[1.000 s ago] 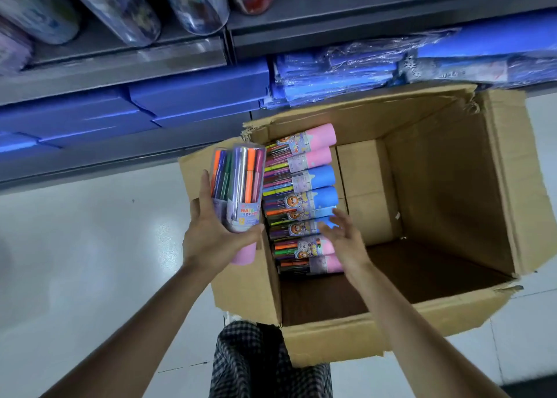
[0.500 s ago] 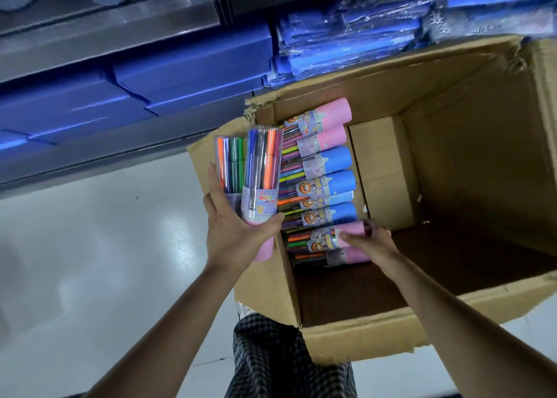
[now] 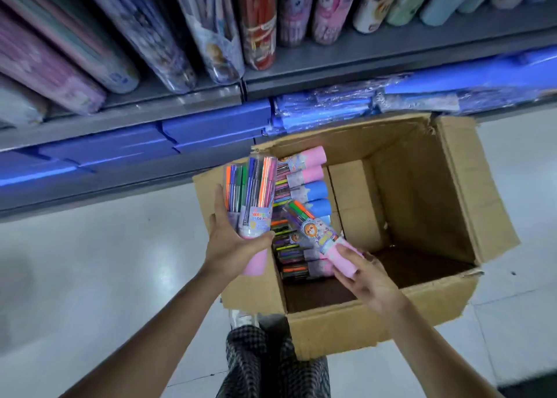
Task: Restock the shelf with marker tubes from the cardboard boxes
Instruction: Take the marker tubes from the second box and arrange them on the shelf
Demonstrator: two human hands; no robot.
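Nearest, right hand (image 3: 366, 272): fingers curled round the pink cap end of one marker tube (image 3: 319, 232), tilted above the stack.
Left hand (image 3: 232, 241): grips two marker tubes (image 3: 251, 199) upright, held against the box's left wall.
Cardboard box (image 3: 458, 192): open on the floor (image 3: 90, 262), remaining tubes (image 3: 304, 186) stacked along its left side.
Shelf (image 3: 391, 57): behind the box, carrying tube packs and blue folders (image 3: 211, 123).

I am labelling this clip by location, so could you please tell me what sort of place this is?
Most likely a stationery shop aisle. Grey shelves carry rows of packaged goods, wrapped blue packs fill the tier below, and an open cardboard box of marker tubes stands on the tiled floor.
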